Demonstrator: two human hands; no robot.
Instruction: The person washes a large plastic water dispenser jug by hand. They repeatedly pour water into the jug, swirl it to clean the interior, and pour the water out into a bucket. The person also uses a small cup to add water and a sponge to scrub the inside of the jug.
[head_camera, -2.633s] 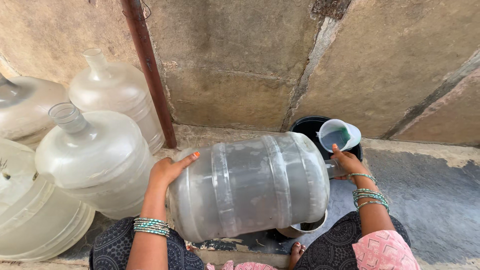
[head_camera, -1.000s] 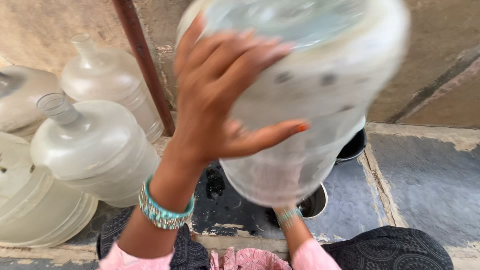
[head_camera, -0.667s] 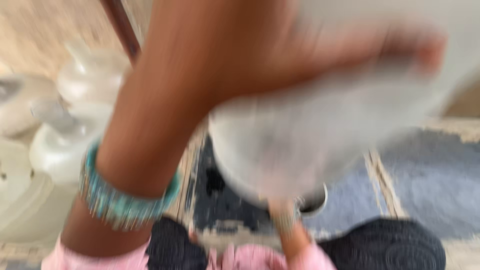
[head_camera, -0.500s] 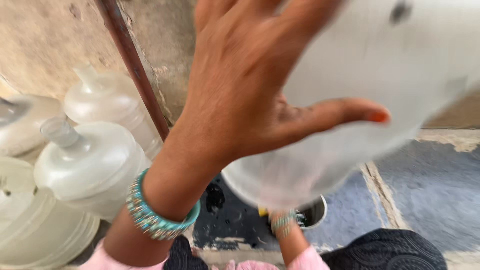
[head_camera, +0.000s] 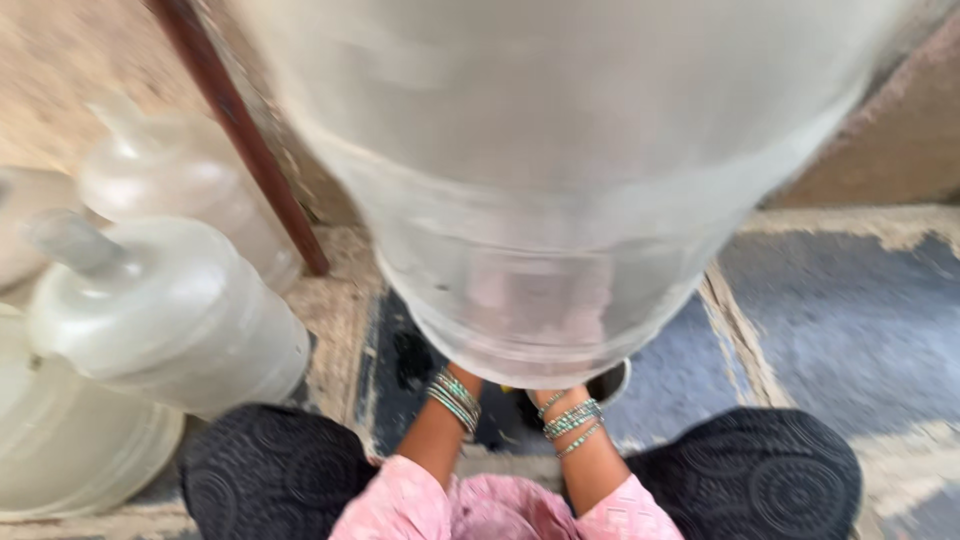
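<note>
Jug (head_camera: 560, 180) — big translucent plastic water jug, raised right up in front of the camera, filling most of the view, blurred. Both forearms run up underneath it; left wrist (head_camera: 455, 400) and right wrist (head_camera: 572, 418), each with beaded bangles, vanish behind the jug's lower end. Hands themselves hidden by the jug, so I cannot tell whether they are spread flat, cupped or clamped on it — contact from below looks likely, no more than that.

Handling, my read: looks empty or nearly so, hence light but bulky. Wall is stiff plastic with moulded ribs, smooth, probably slick if wet. Not fragile, though it would bounce and roll if it slipped. Best purchase: one hand under the base, the other on the shoulder or neck; ribs give some bite for fingers.

Around the hands: more jugs of the same kind (head_camera: 165, 320) lying to the left on the floor, a rusty pipe (head_camera: 240, 130) slanting up the wall just beyond the left wrist, a small metal vessel (head_camera: 612, 380) partly hidden just beyond the right wrist, black-clad knees (head_camera: 270, 470) either side.
</note>
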